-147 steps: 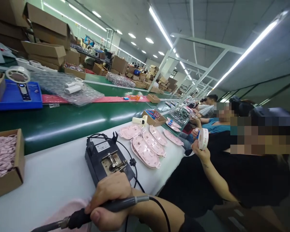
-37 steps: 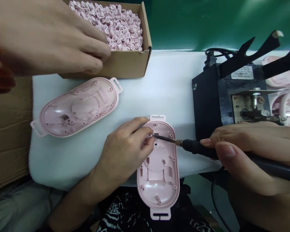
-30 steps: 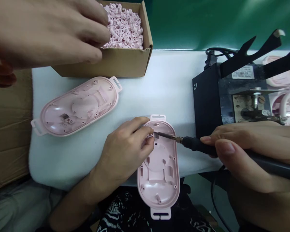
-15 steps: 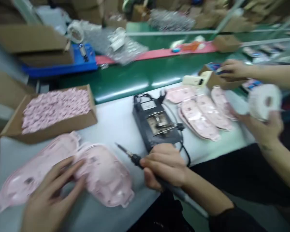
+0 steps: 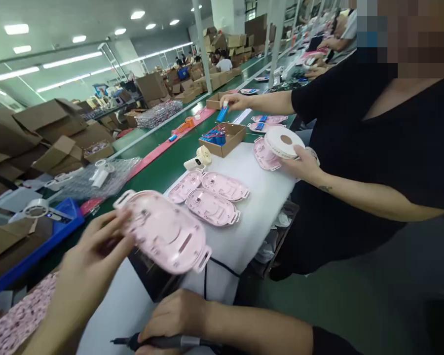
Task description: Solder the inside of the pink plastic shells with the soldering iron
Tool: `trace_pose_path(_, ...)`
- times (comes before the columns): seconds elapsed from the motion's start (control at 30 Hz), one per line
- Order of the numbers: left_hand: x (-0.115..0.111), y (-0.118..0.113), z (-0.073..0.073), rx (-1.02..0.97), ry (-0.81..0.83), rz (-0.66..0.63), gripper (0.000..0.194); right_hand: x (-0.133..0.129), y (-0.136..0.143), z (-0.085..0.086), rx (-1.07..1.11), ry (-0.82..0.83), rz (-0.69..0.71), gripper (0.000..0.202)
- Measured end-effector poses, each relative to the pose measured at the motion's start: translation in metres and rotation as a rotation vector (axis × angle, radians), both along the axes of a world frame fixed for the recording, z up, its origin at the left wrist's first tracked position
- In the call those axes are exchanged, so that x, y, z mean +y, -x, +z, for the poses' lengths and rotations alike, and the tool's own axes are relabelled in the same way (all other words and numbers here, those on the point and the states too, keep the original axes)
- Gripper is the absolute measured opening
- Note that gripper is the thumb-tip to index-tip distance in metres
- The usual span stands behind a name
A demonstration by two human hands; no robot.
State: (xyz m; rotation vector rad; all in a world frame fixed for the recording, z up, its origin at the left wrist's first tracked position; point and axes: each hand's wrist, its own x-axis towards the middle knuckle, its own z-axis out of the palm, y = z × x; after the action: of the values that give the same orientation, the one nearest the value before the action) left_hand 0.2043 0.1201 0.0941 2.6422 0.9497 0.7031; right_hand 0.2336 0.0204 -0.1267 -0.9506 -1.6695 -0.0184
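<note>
My left hand (image 5: 96, 246) pinches one end of a pink oval plastic shell (image 5: 166, 229), raised above the dark soldering station (image 5: 148, 273), which it partly covers. Low in the view, my right hand (image 5: 179, 318) is wrapped round a black soldering iron (image 5: 163, 341) whose tip points left. Beyond the raised shell, several more pink shells (image 5: 212, 206) lie on the white mat (image 5: 253, 212), beside a cream-coloured device (image 5: 199, 159).
A person at the right holds a white tape roll (image 5: 284, 142) and a blue battery pack (image 5: 223, 112) over a cardboard box (image 5: 227, 143). A blue tray (image 5: 68, 217) and a box of small pink parts (image 5: 22, 315) are at left. A green conveyor (image 5: 155, 167) runs behind.
The view has swung up and to the right. My left hand has lifted a pink shell off the mat and carried it over the soldering station. The person's other hand now holds up a blue pack.
</note>
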Motion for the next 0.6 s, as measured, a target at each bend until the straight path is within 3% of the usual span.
trace_pose_path(0.13,0.002,-0.115,-0.022,0.143,0.193,-0.075,0.053,0.003,-0.001,0.003,0.018,-0.011,-0.042,0.033)
trace_pose_path(0.2,0.004,-0.152,-0.04,0.22,0.215,-0.076,0.051,0.002,0.0,0.004,-0.014,0.03,-0.05,0.033)
trace_pose_path(0.27,0.008,-0.17,-0.058,0.272,0.212,-0.062,0.047,0.001,0.003,0.004,-0.044,0.069,-0.042,0.03)
trace_pose_path(0.37,0.01,-0.172,-0.074,0.345,0.207,-0.066,0.043,0.001,0.004,0.003,-0.081,0.096,-0.048,0.026)
trace_pose_path(0.43,0.004,-0.166,-0.072,0.381,0.202,-0.084,0.044,0.0,0.003,0.002,-0.091,0.068,-0.057,0.026)
trace_pose_path(0.53,-0.013,-0.139,-0.05,0.373,0.184,-0.1,0.048,-0.006,0.001,0.005,-0.046,-0.042,-0.084,0.024)
trace_pose_path(0.6,-0.022,-0.1,-0.031,0.29,0.153,-0.094,0.045,-0.014,0.0,0.009,0.018,-0.087,-0.08,0.022)
